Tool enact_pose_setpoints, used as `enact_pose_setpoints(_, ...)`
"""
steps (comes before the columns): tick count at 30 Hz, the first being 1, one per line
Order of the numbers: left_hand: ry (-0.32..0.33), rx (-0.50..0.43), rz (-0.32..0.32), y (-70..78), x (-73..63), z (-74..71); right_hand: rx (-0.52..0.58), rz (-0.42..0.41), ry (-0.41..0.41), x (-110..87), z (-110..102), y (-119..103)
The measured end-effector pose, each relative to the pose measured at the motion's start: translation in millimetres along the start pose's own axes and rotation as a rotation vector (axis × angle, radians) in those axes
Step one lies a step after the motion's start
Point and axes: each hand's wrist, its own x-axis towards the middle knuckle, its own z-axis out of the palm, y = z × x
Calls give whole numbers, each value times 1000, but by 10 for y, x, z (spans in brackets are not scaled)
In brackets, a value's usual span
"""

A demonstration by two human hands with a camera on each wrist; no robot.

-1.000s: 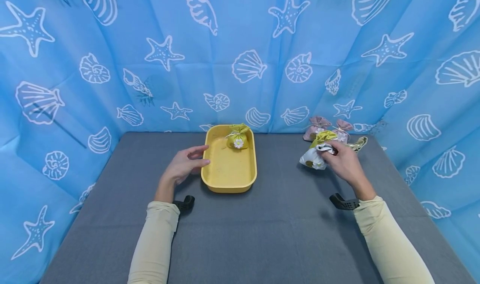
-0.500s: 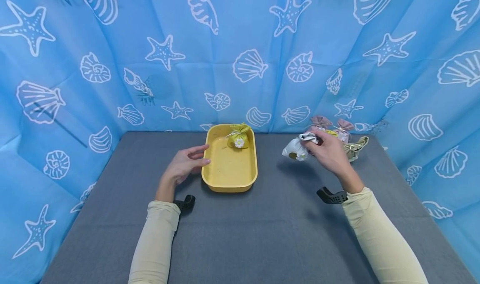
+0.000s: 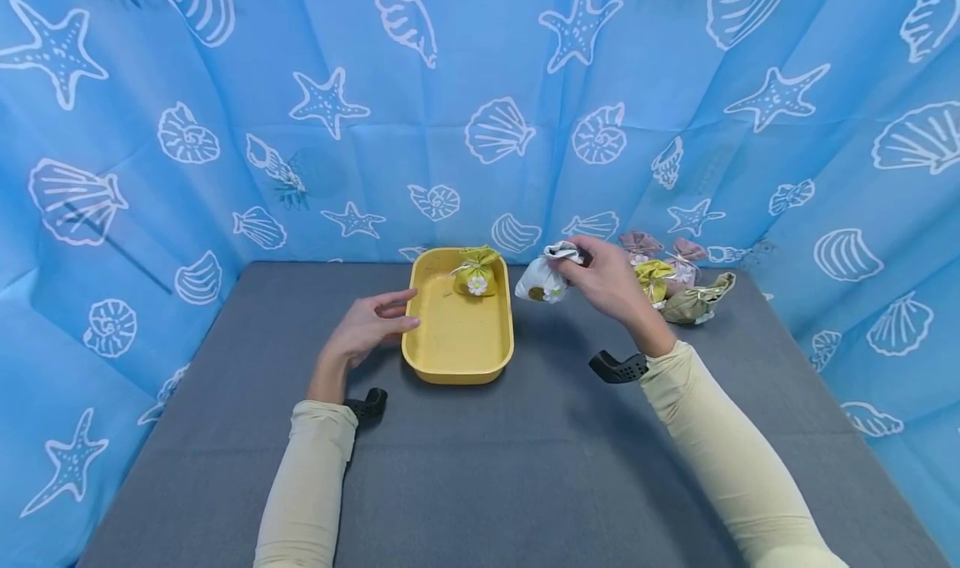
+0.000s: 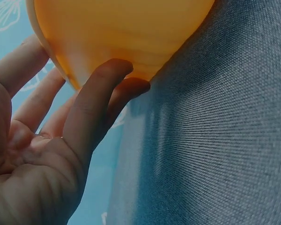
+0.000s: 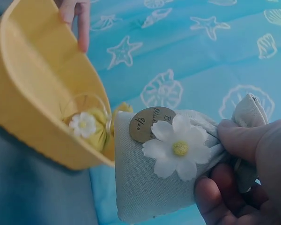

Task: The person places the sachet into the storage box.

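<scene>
My right hand point(image 3: 606, 283) pinches the gathered neck of a white cloth drawstring pouch point(image 3: 538, 281), held up just right of the yellow tray point(image 3: 457, 378). In the right wrist view a white fabric flower point(image 5: 171, 157) and a round brown tag point(image 5: 143, 125) show on the pouch. A yellow-green pouch point(image 3: 480, 274) sits in the tray's back right corner. At the tray's left side is my left hand point(image 3: 362, 330), thumb and fingers apart and loosely bent. Its fingertips touch or nearly touch the tray wall point(image 4: 126, 28).
Several more pouches stand together at the table's back right: a yellow-green one point(image 3: 655, 278), an olive one point(image 3: 693, 303) and pinkish ones point(image 3: 686, 259) behind them. A grey cloth point(image 3: 480, 468) covers the table. Blue curtain point(image 3: 442, 159) with sea shapes hangs around its back and sides.
My right hand has carried the white pouch leftward from the pouch group to beside the tray, uncovering the yellow-green and olive pouches. My left hand and the tray have not moved.
</scene>
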Motion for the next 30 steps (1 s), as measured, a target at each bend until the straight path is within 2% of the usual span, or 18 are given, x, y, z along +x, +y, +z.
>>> enact_pose_setpoints(5,-7,9,13,-10,-17,-41,38,-52,1,121,135,-127)
enact_pose_setpoints(17,-7,-27,0,1,8,0,56,-85,-42,367,498,-267)
enact_pose_setpoints(24,3,-62,-22,22,13,41,49,-48,-113,432,713,-213)
enact_pose_setpoints(30,4,-85,-30,43,-2,55,44,-57,-158,446,835,-177)
